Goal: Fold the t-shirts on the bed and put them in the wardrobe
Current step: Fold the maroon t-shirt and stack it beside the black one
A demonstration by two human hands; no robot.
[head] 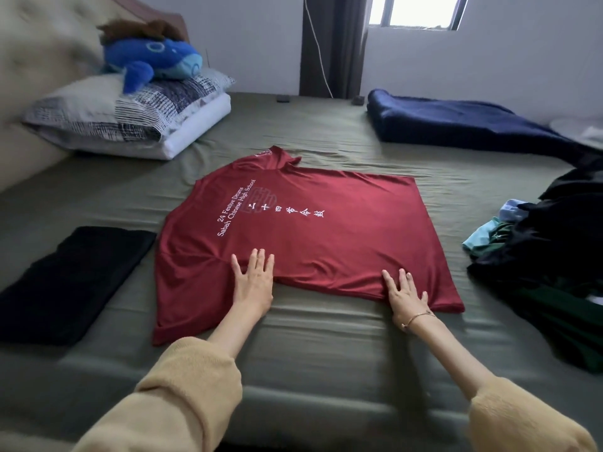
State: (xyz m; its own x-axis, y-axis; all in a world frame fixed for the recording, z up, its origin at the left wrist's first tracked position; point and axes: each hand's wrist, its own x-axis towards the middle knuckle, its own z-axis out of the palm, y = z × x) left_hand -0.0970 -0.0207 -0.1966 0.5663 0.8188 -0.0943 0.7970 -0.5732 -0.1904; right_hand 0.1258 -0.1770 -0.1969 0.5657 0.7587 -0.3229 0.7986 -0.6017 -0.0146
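Observation:
A dark red t-shirt (326,236) with white lettering lies spread flat on the olive-green bed (293,353), its neck pointing left. My left hand (254,278) rests flat on its near edge close to the sleeve, fingers straight. My right hand (404,293) presses flat on the near edge toward the hem, fingers spread. A folded black garment (68,282) lies on the bed to the left of the shirt. A heap of unfolded dark, green and light-blue clothes (548,256) sits at the right.
Stacked pillows (130,115) with a blue plush toy (153,60) on top sit at the padded headboard, far left. A folded navy blanket (463,125) lies at the far right. A curtain and window are on the wall behind.

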